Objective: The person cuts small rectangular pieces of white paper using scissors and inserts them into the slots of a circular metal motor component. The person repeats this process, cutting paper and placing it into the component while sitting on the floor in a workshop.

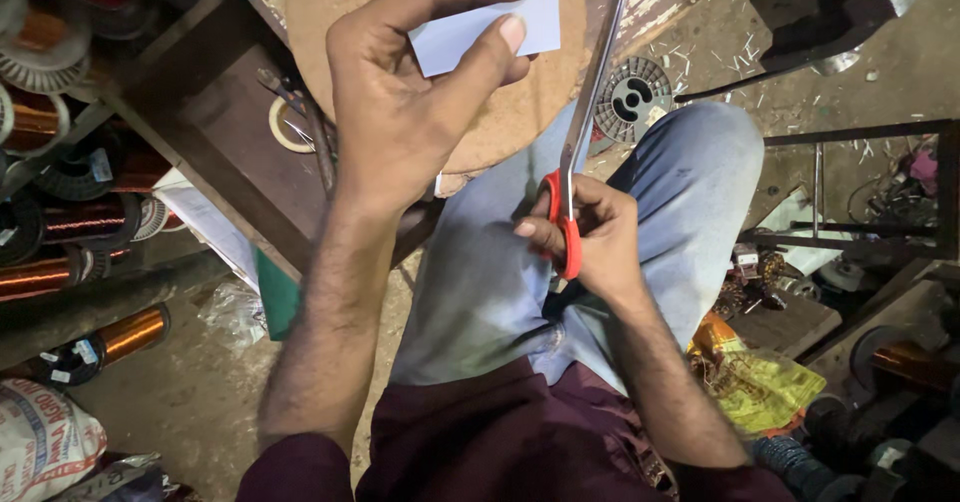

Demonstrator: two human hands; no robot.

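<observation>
My left hand [410, 92] is raised over a round wooden board [520, 112] and pinches a small white rectangle of paper [535, 24] between thumb and fingers. My right hand [590, 242] rests on my jeans-clad knee and grips red-handled scissors [565, 212]. Their long steel blades [597, 72] are closed and point up and away, just right of the paper without touching it.
Spools of copper wire [50, 232] are stacked on the left, with one more on the floor [130, 332]. A grey plastic reel [635, 97] lies beyond my knee. Right of me are a yellow bag [760, 387], a metal frame [850, 182] and scattered parts. A roll of tape [285, 127] sits on a low wooden bench.
</observation>
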